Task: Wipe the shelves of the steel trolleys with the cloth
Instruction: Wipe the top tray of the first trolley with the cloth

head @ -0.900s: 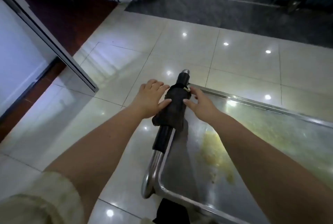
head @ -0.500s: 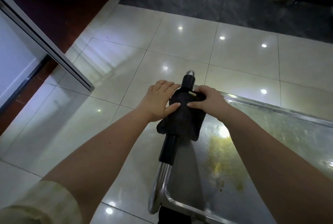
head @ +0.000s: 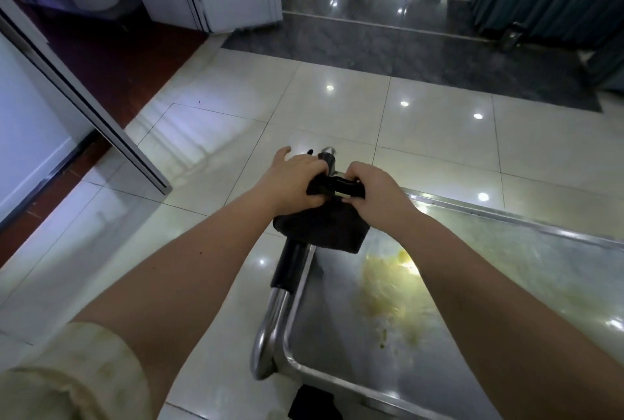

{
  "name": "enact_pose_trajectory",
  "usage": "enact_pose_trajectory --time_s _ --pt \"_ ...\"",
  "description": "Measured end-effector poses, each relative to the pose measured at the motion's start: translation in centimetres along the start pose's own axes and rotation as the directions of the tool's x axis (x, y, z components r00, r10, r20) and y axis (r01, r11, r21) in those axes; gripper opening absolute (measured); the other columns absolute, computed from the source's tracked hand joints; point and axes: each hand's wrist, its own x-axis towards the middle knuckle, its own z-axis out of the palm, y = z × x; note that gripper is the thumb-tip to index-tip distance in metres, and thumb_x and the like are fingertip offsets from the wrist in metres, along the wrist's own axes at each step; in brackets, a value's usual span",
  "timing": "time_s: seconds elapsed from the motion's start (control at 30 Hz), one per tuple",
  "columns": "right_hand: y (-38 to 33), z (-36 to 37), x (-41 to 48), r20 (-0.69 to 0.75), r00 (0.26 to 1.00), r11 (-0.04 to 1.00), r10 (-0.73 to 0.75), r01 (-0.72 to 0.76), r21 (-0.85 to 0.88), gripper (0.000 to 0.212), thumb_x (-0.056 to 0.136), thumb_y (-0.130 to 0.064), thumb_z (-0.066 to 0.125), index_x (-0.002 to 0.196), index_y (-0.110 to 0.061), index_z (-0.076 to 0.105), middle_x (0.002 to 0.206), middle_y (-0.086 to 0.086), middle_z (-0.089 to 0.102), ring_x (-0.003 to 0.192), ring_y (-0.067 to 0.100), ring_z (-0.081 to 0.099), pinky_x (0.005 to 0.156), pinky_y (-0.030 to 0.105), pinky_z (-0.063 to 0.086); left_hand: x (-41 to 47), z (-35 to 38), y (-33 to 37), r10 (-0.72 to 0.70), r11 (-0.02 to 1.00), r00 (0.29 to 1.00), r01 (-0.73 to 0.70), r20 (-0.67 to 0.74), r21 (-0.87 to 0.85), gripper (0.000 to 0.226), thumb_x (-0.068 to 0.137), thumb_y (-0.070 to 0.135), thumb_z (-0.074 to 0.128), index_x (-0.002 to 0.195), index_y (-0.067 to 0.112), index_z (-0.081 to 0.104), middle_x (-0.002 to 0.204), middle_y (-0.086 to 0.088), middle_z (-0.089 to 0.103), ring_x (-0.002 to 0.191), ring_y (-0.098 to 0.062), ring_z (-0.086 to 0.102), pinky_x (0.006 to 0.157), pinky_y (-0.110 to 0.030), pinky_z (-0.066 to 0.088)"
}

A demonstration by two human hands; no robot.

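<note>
**Cloth bunched on the trolley handle, both hands on it**

The cloth [head: 324,229] — dark, soft, folded to a rough rectangle — hangs over the far half of the handle [head: 291,264] on the left side of the trolley [head: 574,264]. Its lower right corner droops over the edge of the shelf [head: 331,325], and its top edge is gathered btwn the two hands.

The left hand [head: 295,183] sits on the cloth's left side w/ its grip closed, fingers curled over the bunched fabric and the bar beneath. The right hand [head: 374,195] is just beside it on the upper right edge, grip also closed, fingers curled in and pinching the fabric. The hands are near each other but apart, w/ a black fold of cloth showing in the gap.

Count: 1 cloth, 2 hands, 1 trolley in view w/ 1 shelf visible, 1 handle.

Materials: the shelf is a shallow steel tray, dull-shiny, w/ a raised rim and rounded corner. A yellowish smear [head: 388,288] w/ small crumbs lies on it beside the right forearm. The handle is a round chrome tube, bent down at the near end, w/ a smooth black cover over its middle. Its far tip pokes out past the left hand.

A rolled cream sleeve [head: 67,372] is on the left arm. Below the shelf's near corner there's a dark shape [head: 314,402] — can't tell what. The floor [head: 422,136] is glossy pale tile w/ lamp reflections.
</note>
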Motion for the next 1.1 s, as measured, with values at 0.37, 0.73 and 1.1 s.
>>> enact_pose_trajectory --time_s 0.37,0.73,1.1 --pt "8.4 -10.6 -16.3 -0.176 0.983 0.961 0.049 -0.094 -0.26 0.044 0.081 0.005 0.051 0.121 -0.012 0.061 0.108 0.006 0.048 0.109 0.026 0.045 0.083 0.038 0.047 -1.8 0.8 19.5 0.175 0.915 0.957 -0.072 -0.23 0.396 0.029 0.093 0.038 0.059 0.107 0.014 0.064 0.106 -0.008 0.062 0.104 -0.032 0.056 0.1 -0.049 0.032" --pt "22.5 -19.3 -43.4 -0.346 0.871 0.909 0.349 -0.404 -0.099 0.031 0.077 0.003 0.047 0.093 -0.024 0.053 0.09 -0.003 0.057 0.081 0.023 0.053 0.055 0.028 0.035 -2.9 11.9 47.5 0.268 0.962 0.951 -0.257 -0.155 0.088 0.025 0.09 0.02 0.062 0.114 0.012 0.061 0.097 -0.01 0.06 0.089 -0.034 0.06 0.091 -0.043 0.04" --pt "32.3 -19.1 -58.2 -0.433 0.658 0.788 0.616 -0.525 0.322 0.026 0.085 -0.006 0.053 0.09 -0.03 0.062 0.088 -0.016 0.059 0.083 0.002 0.056 0.072 0.019 0.043 -5.1 23.7 60.4 0.193 0.798 0.946 0.002 0.259 -0.602 0.016 0.093 0.021 0.065 0.109 0.02 0.064 0.097 0.004 0.063 0.094 -0.018 0.06 0.076 -0.018 0.045"
